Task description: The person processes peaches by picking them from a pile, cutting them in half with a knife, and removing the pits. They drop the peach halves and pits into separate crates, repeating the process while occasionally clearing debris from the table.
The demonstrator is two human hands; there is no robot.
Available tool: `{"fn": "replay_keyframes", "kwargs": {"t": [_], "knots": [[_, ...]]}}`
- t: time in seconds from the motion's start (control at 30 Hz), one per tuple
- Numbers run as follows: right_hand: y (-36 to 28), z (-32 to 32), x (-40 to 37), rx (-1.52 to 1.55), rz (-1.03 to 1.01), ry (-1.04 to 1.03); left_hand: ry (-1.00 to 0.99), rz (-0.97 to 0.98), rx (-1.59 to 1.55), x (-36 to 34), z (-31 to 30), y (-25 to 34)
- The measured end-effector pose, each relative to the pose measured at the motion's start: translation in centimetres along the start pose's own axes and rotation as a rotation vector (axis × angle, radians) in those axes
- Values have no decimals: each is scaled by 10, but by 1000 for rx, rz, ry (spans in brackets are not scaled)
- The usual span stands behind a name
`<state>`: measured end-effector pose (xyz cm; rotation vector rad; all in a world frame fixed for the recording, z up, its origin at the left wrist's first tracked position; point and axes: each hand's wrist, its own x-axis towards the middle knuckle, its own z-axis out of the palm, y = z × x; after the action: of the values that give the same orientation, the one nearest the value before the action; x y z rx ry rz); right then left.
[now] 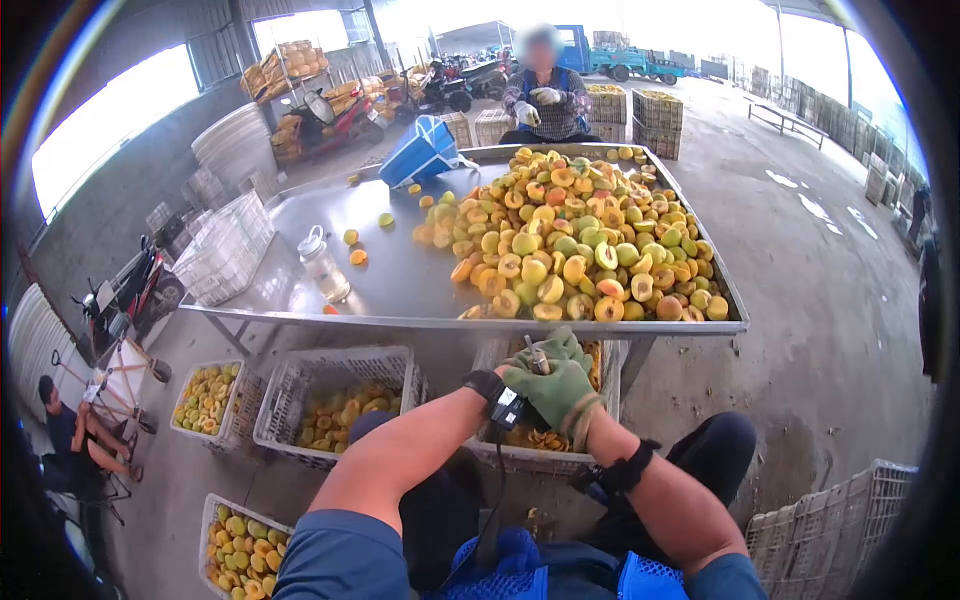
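Both my hands wear green gloves and come together over a white plastic crate point(535, 460), just below the table's near edge. My left hand point(525, 378) is closed, its fingers folded in beside the other hand; anything inside it is hidden. A small metal tool with a slim shaft point(540, 360) sticks up between the gloves. My right hand point(565, 395) is closed and seems to grip this tool. Orange fruit pieces point(535, 438) lie in the crate beneath. On the metal table point(385, 285) ahead is a big heap of halved peaches point(560, 235), some with brown stones showing.
A blue basket point(420, 150) lies tipped on the table, near a clear bottle point(323, 265) and a white crate point(225, 250). Crates of fruit point(345, 415) stand on the floor to my left, stacked crates point(835, 535) to my right. A gloved co-worker point(545, 100) sits across.
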<state>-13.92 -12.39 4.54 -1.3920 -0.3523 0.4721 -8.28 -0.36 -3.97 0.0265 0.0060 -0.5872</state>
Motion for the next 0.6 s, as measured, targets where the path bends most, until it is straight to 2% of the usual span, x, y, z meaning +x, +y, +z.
{"fn": "replay_keyframes", "kwargs": {"t": [0.03, 0.13, 0.17, 0.27, 0.3, 0.4, 0.43, 0.53, 0.6], "knots": [[11, -12, 9, -331, -27, -105, -106, 141, 331, -3, -50, 4], [-36, -1, -14, -593, 285, 58, 2, 116, 621, -14, -39, -17], [-56, -9, -27, -321, 258, -111, 29, 116, 721, -15, -26, -19], [-46, -17, -39, 9, 199, -185, 105, 136, 1030, -19, 11, -12], [-40, -16, -43, -228, -126, -195, 119, 122, 1096, -23, 18, -10], [-39, -14, -49, -805, -922, -89, 131, 48, 1276, -38, 37, -12], [-40, -16, -48, -829, -913, -192, 127, 20, 1315, -44, 43, -13], [-59, -9, -57, -804, -844, -322, 109, -86, 1485, -54, 57, -26], [-67, -7, -54, -904, -753, -477, 77, -154, 1605, -57, 65, -38]]}}
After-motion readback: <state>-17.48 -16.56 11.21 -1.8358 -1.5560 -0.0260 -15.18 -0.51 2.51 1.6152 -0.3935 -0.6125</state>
